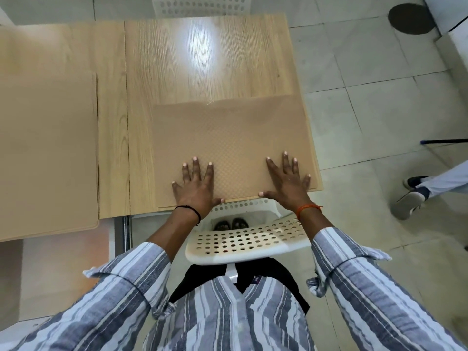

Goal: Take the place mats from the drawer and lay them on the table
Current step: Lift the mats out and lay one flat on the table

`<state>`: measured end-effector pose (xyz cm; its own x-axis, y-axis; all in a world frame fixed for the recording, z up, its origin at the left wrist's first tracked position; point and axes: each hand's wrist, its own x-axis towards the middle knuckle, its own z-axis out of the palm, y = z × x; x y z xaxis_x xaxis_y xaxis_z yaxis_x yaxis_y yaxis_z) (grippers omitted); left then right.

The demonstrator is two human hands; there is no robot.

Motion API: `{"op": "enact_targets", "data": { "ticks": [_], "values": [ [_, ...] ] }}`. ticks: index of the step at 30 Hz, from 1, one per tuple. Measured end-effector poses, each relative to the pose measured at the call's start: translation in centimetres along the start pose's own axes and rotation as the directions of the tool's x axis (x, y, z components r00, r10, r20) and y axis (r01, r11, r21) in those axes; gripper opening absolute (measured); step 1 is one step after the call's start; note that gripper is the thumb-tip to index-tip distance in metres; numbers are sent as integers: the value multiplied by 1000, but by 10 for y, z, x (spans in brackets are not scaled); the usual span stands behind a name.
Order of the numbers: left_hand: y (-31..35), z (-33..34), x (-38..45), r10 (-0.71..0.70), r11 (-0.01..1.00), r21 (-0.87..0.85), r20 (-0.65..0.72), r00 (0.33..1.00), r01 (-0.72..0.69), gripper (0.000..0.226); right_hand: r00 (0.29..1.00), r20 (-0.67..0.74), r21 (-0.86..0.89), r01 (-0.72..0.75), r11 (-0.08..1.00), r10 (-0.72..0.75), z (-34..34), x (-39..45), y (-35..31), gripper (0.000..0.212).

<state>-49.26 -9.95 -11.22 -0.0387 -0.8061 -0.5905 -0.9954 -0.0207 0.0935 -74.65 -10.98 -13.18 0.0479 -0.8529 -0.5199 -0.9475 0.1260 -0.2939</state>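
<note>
1. Left hand (195, 183): palm down, fingers spread flat on the near left part of the place mat (228, 145); it presses on the mat and grips nothing. A black band circles the wrist.
2. Right hand (287, 179): likewise flat and splayed on the near right part of the same mat, thumb at the mat's near edge; nothing is clasped. An orange band circles the wrist.
3. Place mat: tan, finely textured, lying on the near right corner of the desk (202, 59), its near edge along the desk's edge.
4. Second mat (45, 153): plain tan, on the adjoining desk surface to the left, overhanging its near edge.
5. White perforated chair (243, 244): below the desk edge, between the 2 striped sleeves.
</note>
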Motion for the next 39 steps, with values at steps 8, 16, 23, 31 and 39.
{"op": "enact_targets", "data": {
  "ticks": [8,16,23,31,39],
  "values": [
    [5,2,-5,-18,1000,-5,-17,1000,18,107,1000,14,-1,21,1000,-21,-4,-3,2,104],
    [8,-3,-7,-29,999,-21,-11,1000,29,106,1000,10,-40,26,999,-25,-8,-7,0,103],
    [8,-43,15,17,999,-38,-120,993,-22,68,991,-128,-129,-44,991,28,-30,7,-24,56],
    [12,-77,97,127,988,-38,-331,935,-147,64,955,-203,-115,194,974,-214,-43,55,-79,60],
    [-17,-49,138,96,991,-50,-389,916,-125,74,924,-175,-62,335,940,-340,-27,121,-127,61]
  ]
}}
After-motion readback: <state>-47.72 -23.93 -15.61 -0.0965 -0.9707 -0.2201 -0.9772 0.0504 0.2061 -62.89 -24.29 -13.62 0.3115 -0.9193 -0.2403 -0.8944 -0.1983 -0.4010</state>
